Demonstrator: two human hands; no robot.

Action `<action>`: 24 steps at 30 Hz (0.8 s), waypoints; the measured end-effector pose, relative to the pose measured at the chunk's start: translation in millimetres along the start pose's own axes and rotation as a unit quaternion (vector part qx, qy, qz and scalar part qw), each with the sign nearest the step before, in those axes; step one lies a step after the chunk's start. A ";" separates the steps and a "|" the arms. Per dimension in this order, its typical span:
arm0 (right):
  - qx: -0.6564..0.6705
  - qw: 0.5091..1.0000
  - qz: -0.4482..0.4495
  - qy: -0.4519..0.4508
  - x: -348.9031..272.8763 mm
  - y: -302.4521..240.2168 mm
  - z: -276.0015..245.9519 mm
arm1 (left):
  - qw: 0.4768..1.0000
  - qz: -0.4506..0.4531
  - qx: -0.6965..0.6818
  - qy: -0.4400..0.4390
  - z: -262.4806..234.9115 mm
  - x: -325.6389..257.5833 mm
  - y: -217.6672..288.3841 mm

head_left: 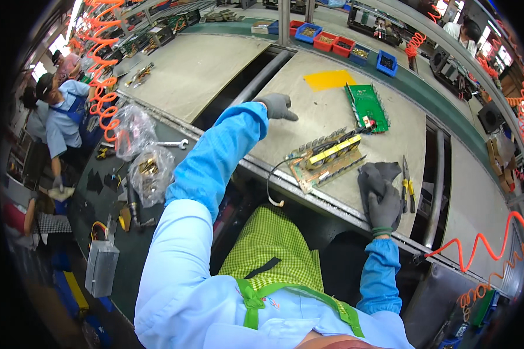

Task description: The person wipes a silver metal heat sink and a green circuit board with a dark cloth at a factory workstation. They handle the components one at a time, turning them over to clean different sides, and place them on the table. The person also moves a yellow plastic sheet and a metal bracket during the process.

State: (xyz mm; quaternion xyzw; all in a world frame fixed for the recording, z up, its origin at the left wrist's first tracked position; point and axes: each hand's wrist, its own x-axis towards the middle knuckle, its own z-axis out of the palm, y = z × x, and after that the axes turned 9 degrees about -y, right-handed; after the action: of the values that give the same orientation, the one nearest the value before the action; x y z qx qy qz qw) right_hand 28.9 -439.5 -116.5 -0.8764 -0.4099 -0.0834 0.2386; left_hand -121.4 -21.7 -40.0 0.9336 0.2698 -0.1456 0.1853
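My left hand [279, 107], in a grey glove, is over the far left part of the pale work board [326, 125], with a finger stretched out and nothing visible in it. My right hand [384, 208], also gloved, has its fingers closed on a crumpled dark grey cloth [381, 174] near the front edge. Between the hands lies a brown circuit board [332, 161] with a yellow-topped transformer row, dark finned parts and a black cable [268, 185] hanging over the edge. Farther back, a green circuit board [369, 108] lies beside a yellow sheet [330, 79].
Yellow-handled pliers [409, 189] lie right of the cloth. Metal rollers [436, 186] fill gaps between boards. Red and blue parts bins [325, 41] line the far side. At left are plastic bags [151, 174], a wrench [173, 143] and coiled orange air hoses [102, 81]. Co-workers [64, 110] stand beyond.
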 end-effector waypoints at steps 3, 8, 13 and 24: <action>0.006 1.000 0.007 -0.003 -0.3 -2.2 -0.4 | 0.996 -0.042 0.004 0.073 -25.0 61.0 -4.2; 0.012 0.999 0.030 -0.022 3.9 -8.8 -7.3 | 0.991 -0.097 -0.046 0.080 -40.5 154.4 4.5; 0.020 0.999 0.031 -0.033 9.4 -10.3 -7.1 | 0.994 -0.100 0.032 0.024 -44.3 210.4 27.6; 0.024 0.999 0.032 -0.037 14.0 -10.4 -5.5 | 0.981 -0.093 0.142 -0.093 -56.9 246.7 27.9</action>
State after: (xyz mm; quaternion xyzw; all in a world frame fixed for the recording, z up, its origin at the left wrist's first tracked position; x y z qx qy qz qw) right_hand 30.4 -427.0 -103.3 -0.8856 -0.3920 -0.0332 0.2468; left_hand 104.2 91.5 -73.8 0.9038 0.3134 -0.2852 0.0607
